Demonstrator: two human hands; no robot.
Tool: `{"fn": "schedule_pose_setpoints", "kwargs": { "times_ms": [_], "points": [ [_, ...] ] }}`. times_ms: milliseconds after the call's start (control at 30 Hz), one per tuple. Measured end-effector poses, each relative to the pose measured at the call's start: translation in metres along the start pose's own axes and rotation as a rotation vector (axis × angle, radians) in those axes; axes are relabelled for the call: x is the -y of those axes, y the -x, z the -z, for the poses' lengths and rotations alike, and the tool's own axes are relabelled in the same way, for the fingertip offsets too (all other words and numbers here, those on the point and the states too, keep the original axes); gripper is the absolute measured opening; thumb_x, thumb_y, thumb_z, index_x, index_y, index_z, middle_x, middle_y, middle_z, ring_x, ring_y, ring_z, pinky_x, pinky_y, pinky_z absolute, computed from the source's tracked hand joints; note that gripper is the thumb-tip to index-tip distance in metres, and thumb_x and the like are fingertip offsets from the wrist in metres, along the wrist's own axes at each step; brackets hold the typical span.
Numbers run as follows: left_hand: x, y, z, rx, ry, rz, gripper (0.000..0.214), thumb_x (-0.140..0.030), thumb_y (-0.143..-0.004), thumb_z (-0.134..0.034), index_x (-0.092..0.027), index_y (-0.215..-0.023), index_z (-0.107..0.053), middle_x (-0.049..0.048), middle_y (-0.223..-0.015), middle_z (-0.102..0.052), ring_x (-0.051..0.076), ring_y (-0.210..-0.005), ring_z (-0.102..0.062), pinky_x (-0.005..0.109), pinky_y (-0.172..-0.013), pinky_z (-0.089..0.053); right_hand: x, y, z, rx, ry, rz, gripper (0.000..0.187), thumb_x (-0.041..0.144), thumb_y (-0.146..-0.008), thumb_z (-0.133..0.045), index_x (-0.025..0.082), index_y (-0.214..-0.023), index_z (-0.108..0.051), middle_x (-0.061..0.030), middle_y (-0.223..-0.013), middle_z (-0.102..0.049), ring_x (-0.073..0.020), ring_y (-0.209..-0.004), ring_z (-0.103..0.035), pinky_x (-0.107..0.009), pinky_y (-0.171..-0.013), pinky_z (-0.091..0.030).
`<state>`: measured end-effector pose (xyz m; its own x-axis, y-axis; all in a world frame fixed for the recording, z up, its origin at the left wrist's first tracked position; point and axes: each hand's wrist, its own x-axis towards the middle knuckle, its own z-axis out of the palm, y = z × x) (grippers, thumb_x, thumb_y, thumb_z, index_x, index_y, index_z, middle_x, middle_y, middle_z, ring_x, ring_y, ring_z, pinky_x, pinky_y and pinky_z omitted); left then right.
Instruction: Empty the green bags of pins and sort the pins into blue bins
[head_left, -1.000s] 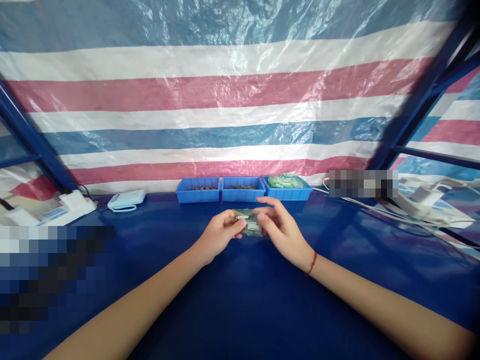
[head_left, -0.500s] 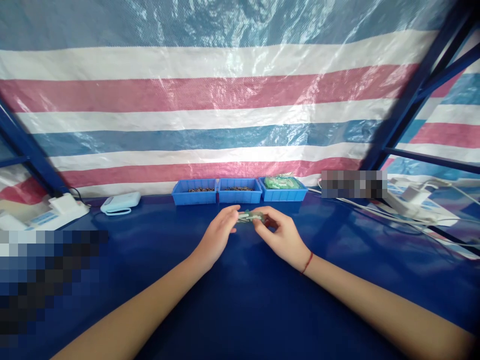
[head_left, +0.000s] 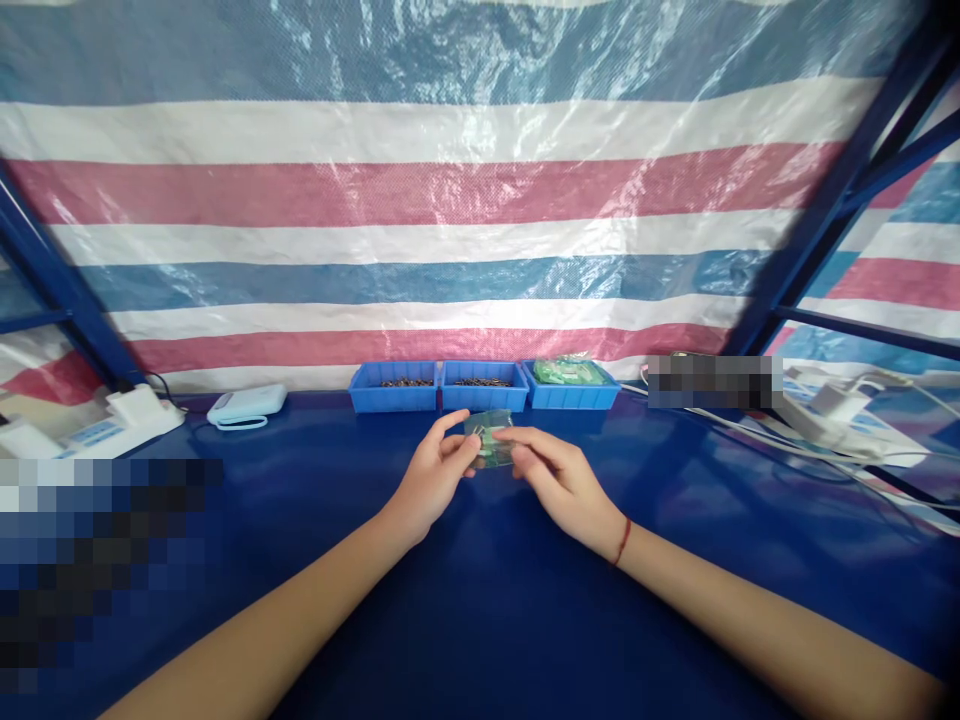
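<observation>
A small clear plastic bag (head_left: 495,455) with a green tint is held up between my hands, above the dark blue table. Some small metallic pieces show through it near my left thumb; their kind is too small to make out. My left hand (head_left: 435,470) pinches the bag's left side between thumb and fingers. From the right, my right hand (head_left: 555,475), with a red string at its wrist, has its fingers bent against the bag's right side. Whether those fingers grip it firmly is hard to see.
Behind my hands stand two blue bins (head_left: 395,390) (head_left: 484,388) of small metal parts and a blue bin (head_left: 574,395) of green plastic bags. A light blue power bank (head_left: 247,405) lies left. Power strips (head_left: 124,425) and white cables (head_left: 787,445) sit at both sides.
The bag has turned so its flat face shows more. My left thumb now presses on its front, and my right fingers have shifted across its right side. The view has tilted slightly.
</observation>
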<state>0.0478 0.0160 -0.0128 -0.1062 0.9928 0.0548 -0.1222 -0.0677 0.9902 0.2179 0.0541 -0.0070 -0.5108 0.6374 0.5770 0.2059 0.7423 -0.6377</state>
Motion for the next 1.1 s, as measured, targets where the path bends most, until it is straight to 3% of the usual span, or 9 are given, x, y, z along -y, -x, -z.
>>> {"fn": "schedule_pose_setpoints", "kwargs": {
  "times_ms": [133,233,367,433,533,600,767,933,1100],
  "points": [
    [0.002,-0.001,-0.004,-0.045,-0.02,-0.01,0.06,-0.036,-0.086,-0.059,-0.021,-0.139,-0.033,0.0041,-0.089,-0.067,0.015,-0.079,-0.064,0.029,-0.074,-0.048,-0.002,-0.005,0.001,-0.012,0.037,-0.02,0.02,0.027,-0.089,-0.051,0.023,-0.106,-0.06,-0.0026,-0.09,-0.068,-0.0143,-0.067,-0.061,-0.027,-0.062,-0.05],
    [0.001,0.0,-0.007,-0.086,-0.043,-0.016,0.063,-0.037,-0.09,-0.053,-0.021,-0.143,-0.023,0.0073,-0.095,-0.067,0.015,-0.077,-0.064,0.029,-0.072,-0.049,-0.016,-0.021,0.019,-0.23,0.098,-0.03,0.019,0.03,-0.088,-0.052,0.021,-0.102,-0.061,-0.0047,-0.096,-0.068,-0.0162,-0.075,-0.064,-0.029,-0.066,-0.052],
    [-0.002,0.002,-0.007,-0.056,-0.089,0.006,0.059,-0.029,-0.091,-0.051,-0.02,-0.143,-0.023,0.0076,-0.098,-0.065,0.013,-0.074,-0.063,0.027,-0.07,-0.048,-0.051,-0.05,0.061,-0.516,0.186,-0.143,0.036,0.039,-0.088,-0.047,0.019,-0.118,-0.052,-0.0088,-0.1,-0.067,-0.0193,-0.079,-0.066,-0.029,-0.058,-0.052],
    [-0.004,0.003,-0.006,-0.043,-0.102,0.015,0.058,-0.025,-0.091,-0.049,-0.019,-0.143,-0.023,0.0073,-0.098,-0.063,0.012,-0.073,-0.062,0.026,-0.069,-0.048,-0.069,-0.059,0.079,-0.4,0.37,-0.334,0.041,0.039,-0.089,-0.04,0.016,-0.121,-0.051,-0.0085,-0.092,-0.068,-0.018,-0.071,-0.066,-0.029,-0.055,-0.051],
    [-0.005,0.003,-0.004,-0.015,-0.108,0.006,0.057,-0.023,-0.091,-0.048,-0.017,-0.142,-0.024,0.007,-0.097,-0.062,0.011,-0.072,-0.061,0.025,-0.068,-0.047,-0.089,-0.061,0.094,-0.291,0.542,-0.436,0.036,0.037,-0.083,-0.047,0.013,-0.101,-0.066,-0.0072,-0.07,-0.067,-0.0209,-0.06,-0.063,-0.034,-0.057,-0.05],
    [-0.003,0.002,-0.001,0.018,-0.118,0.0,0.055,-0.022,-0.09,-0.049,-0.017,-0.14,-0.027,0.0065,-0.096,-0.061,0.011,-0.073,-0.06,0.026,-0.069,-0.047,-0.097,-0.059,0.096,-0.279,0.642,-0.415,0.035,0.037,-0.082,-0.048,0.013,-0.096,-0.069,-0.0105,-0.076,-0.068,-0.0256,-0.073,-0.064,-0.039,-0.069,-0.05],
    [0.003,-0.001,0.002,0.064,-0.125,-0.005,0.053,-0.021,-0.088,-0.05,-0.017,-0.137,-0.032,0.0051,-0.094,-0.06,0.012,-0.074,-0.06,0.027,-0.071,-0.047,-0.104,-0.067,0.078,-0.181,0.848,-0.31,0.046,0.051,-0.083,-0.049,0.018,-0.111,-0.064,-0.0147,-0.118,-0.062,-0.0348,-0.112,-0.054,-0.05,-0.095,-0.038],
    [0.005,-0.004,0.004,0.084,-0.14,-0.012,0.052,-0.023,-0.086,-0.052,-0.019,-0.136,-0.034,0.004,-0.093,-0.059,0.012,-0.074,-0.061,0.028,-0.072,-0.047,-0.109,-0.087,0.059,-0.14,0.957,-0.255,0.05,0.059,-0.084,-0.045,0.018,-0.105,-0.065,-0.0161,-0.125,-0.056,-0.0356,-0.116,-0.05,-0.049,-0.096,-0.036],
    [0.004,-0.007,0.007,0.142,-0.191,-0.006,0.044,-0.026,-0.086,-0.053,-0.019,-0.128,-0.045,0.0032,-0.091,-0.061,0.014,-0.079,-0.062,0.03,-0.075,-0.047,-0.116,-0.092,0.052,-0.037,1.029,-0.21,0.05,0.058,-0.089,-0.036,0.017,-0.107,-0.059,-0.0131,-0.101,-0.068,-0.0303,-0.094,-0.062,-0.041,-0.084,-0.044]
  ]
}}
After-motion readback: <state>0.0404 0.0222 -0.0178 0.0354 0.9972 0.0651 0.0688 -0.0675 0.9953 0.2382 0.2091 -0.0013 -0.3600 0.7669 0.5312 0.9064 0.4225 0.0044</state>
